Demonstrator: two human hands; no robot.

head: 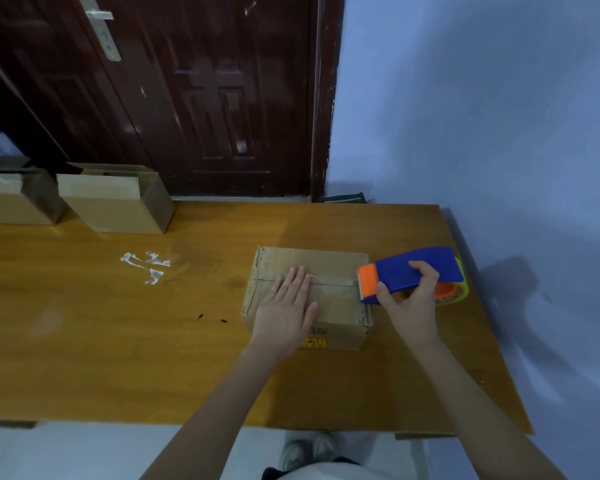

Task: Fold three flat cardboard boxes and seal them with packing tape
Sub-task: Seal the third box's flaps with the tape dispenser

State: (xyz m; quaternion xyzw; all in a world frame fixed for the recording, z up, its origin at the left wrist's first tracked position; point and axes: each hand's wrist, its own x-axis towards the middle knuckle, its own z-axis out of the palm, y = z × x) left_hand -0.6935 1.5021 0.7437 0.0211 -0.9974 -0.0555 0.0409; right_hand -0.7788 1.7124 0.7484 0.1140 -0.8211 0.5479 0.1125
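A closed cardboard box (329, 265) sits on the wooden table (118, 341), right of centre. A strip of tape (333, 280) runs along its top seam. My left hand (286, 308) lies flat on the box top with straight fingers, pressing the flaps down. My right hand (411, 299) grips a blue and orange tape dispenser (413, 271) whose orange cutter end sits at the box's right edge. Two more folded boxes stand at the far left: one (111, 202) beside the other (14, 199).
White tape scraps (146, 266) lie on the table left of the box. A dark wooden door (187, 98) stands behind the table, and a blue wall (482, 116) runs along its right edge. My shoes (309, 448) show below the near edge.
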